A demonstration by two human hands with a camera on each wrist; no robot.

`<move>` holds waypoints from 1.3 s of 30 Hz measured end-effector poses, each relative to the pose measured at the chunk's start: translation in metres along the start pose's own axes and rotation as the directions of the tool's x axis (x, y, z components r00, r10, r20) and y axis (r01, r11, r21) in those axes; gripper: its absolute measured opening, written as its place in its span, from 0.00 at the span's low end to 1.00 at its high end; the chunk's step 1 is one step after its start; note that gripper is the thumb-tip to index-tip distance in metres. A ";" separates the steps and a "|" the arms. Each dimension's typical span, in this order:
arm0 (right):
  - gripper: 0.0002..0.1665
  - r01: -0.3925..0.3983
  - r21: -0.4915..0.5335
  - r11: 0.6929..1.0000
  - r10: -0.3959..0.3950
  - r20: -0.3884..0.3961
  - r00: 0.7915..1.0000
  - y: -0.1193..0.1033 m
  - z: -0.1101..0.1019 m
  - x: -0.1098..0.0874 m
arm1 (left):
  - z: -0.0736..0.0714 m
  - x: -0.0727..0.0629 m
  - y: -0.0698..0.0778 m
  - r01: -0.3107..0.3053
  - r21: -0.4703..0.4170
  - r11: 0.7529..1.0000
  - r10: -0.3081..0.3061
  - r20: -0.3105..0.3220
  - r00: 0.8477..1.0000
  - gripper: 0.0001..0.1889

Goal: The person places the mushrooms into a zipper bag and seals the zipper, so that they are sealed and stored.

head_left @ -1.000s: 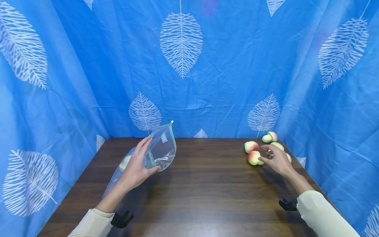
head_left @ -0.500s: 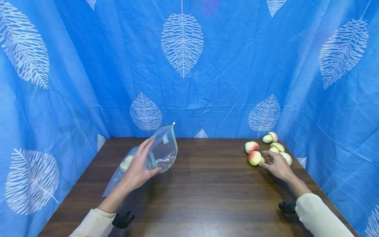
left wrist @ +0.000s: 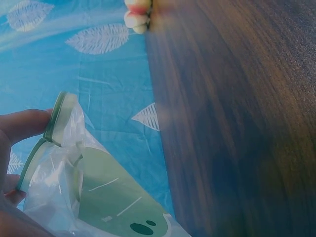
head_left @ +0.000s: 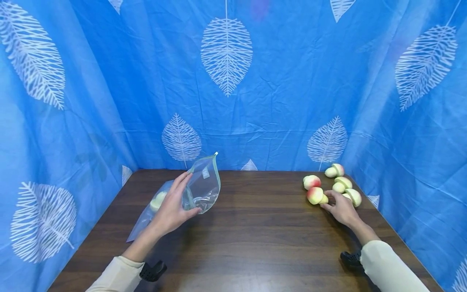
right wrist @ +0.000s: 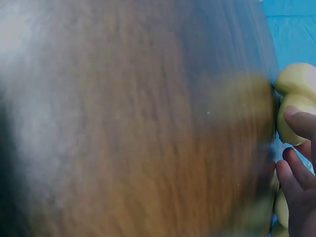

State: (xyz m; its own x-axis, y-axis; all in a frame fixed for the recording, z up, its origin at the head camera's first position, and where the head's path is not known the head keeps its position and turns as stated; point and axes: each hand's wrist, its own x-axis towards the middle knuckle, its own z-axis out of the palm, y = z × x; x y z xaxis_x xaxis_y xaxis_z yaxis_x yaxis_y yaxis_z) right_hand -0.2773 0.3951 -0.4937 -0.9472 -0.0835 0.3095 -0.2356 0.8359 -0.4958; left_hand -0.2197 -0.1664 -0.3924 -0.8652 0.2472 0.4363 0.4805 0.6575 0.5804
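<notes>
My left hand (head_left: 173,213) holds a clear zip bag (head_left: 204,182) with a green-edged mouth by its rim, thumb and fingers spread apart and the mouth gaping to the right. Inside the bag, a pale toy mushroom (head_left: 157,201) shows behind the hand. At the right, my right hand (head_left: 343,207) pinches the yellowish stem of a red-and-cream toy mushroom (head_left: 315,195), which lies on its side on the table. In the right wrist view, the thumb (right wrist: 301,122) presses on the pale stem while other fingers curl below it.
Another red-and-cream mushroom (head_left: 311,182) lies just behind the held one. Along the table's right edge sit more mushrooms: one at the back (head_left: 335,170), a greenish one (head_left: 343,183) and a pale one (head_left: 354,197). Blue leaf-print cloth (head_left: 248,101) surrounds the brown table (head_left: 255,227).
My right hand has come down and left from above the mushrooms to the front one's stem, uncovering those at the right edge. My left hand keeps its hold on the bag.
</notes>
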 end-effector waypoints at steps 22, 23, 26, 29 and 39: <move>0.21 0.025 0.041 0.999 -0.021 -0.087 0.996 -0.006 -0.011 -0.006 | 0.003 -0.001 0.000 0.011 0.005 1.000 -0.011 0.010 1.000 0.56; 0.21 0.030 0.046 0.998 -0.026 -0.091 0.996 -0.007 -0.011 -0.005 | 0.003 -0.002 0.000 0.011 0.005 1.000 -0.012 0.011 1.000 0.56; 0.20 0.044 0.059 0.997 -0.039 -0.088 0.995 -0.013 -0.013 -0.001 | 0.004 -0.002 0.000 0.011 0.006 1.000 -0.011 0.011 1.000 0.56; 0.19 0.057 0.076 0.995 -0.051 -0.089 0.995 -0.021 -0.015 0.002 | 0.005 -0.002 0.000 0.010 0.004 1.000 -0.010 0.009 1.000 0.56; 0.22 0.119 0.187 0.975 -0.107 -0.073 0.992 -0.062 -0.013 0.023 | 0.005 0.001 0.001 0.008 0.009 1.000 -0.008 -0.005 1.000 0.56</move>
State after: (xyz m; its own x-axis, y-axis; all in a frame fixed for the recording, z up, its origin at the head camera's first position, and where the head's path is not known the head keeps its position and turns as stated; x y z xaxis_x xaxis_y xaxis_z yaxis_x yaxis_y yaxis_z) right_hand -0.2817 0.3488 -0.4454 -0.8984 -0.1324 0.4188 -0.3828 0.7035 -0.5988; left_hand -0.2207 -0.1618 -0.3945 -0.8685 0.2384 0.4345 0.4719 0.6657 0.5780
